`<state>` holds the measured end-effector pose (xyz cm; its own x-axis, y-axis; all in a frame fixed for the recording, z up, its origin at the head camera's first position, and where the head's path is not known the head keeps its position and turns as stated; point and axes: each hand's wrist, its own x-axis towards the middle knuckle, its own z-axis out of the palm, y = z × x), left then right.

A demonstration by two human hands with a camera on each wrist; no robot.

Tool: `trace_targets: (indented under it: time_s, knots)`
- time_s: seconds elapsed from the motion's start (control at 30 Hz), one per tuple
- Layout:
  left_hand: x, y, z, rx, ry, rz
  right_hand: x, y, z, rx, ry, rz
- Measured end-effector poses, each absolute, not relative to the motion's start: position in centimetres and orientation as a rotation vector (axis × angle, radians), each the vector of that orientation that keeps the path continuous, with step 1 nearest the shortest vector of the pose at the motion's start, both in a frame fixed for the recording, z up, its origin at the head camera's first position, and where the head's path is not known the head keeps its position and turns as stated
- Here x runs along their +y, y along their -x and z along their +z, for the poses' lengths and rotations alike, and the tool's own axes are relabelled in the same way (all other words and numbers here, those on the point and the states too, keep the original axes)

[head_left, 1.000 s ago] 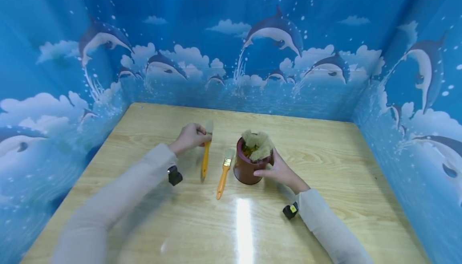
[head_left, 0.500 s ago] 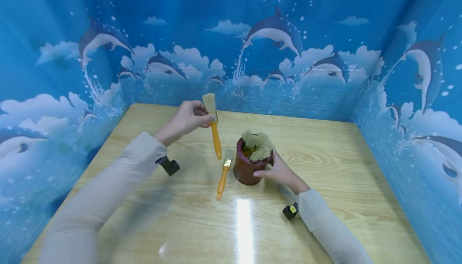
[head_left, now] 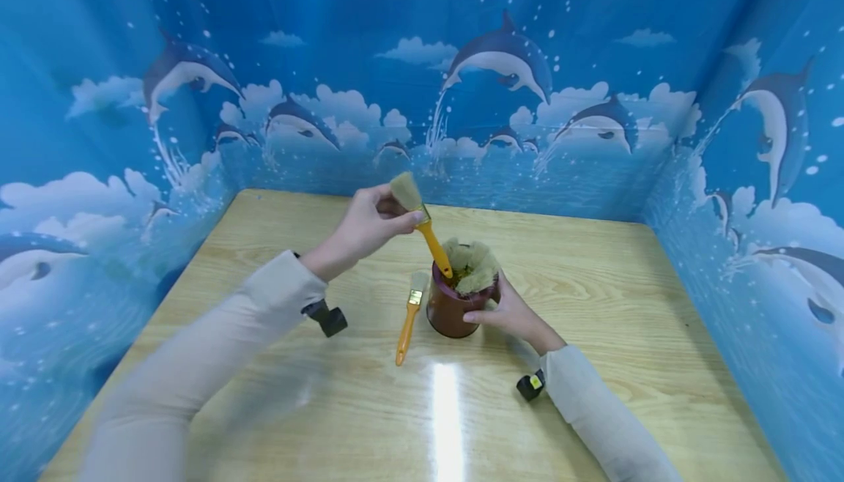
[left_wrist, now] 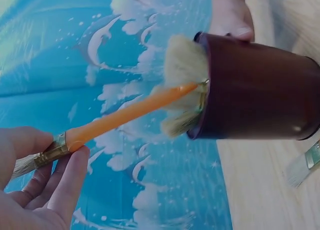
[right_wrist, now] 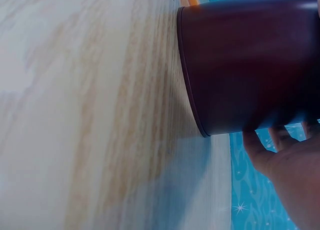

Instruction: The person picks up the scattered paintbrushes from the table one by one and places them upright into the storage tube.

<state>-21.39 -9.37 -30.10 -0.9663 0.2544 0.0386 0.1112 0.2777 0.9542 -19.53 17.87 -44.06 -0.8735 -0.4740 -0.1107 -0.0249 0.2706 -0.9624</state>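
My left hand pinches a paintbrush at its metal band, bristles up and orange handle slanting down to the right. The handle's tip overlaps the mouth of a dark reddish-brown pot in the head view. In the left wrist view the orange handle points at the pot's rim. Several brushes stand in the pot with their pale bristles sticking up. My right hand grips the pot's right side, thumb at the front. Another paintbrush lies on the table left of the pot.
The pot stands upright on a wood-grain table. A blue curtain printed with dolphins closes off the back and both sides. A bright glare strip lies on the table in front of the pot.
The left hand has lifted the paintbrush off the table and carried it right, so its handle now slants over the pot. The right hand and the pot have stayed in place.
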Motion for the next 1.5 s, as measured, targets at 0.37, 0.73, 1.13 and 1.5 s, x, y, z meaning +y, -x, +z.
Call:
trace_targets:
  time_s: [0.37,0.73,1.13,1.5]
  knots:
    - [-7.5,20.9,-31.9,2.554,-0.519,1.643,17.7,19.5,-44.1,2.171,0.509,-1.651]
    - [-6.4,20.8,-33.2,2.647,-0.626,1.533,17.7,19.6,-44.3,2.185,0.517,-1.647]
    - [-5.7,20.9,-34.8,2.662,-0.742,1.369,18.4,20.8,-47.0,2.193,0.599,-1.664]
    - [-7.5,21.5,-35.5,2.63,-0.533,1.424,18.0,20.2,-45.3,2.201,0.562,-1.656]
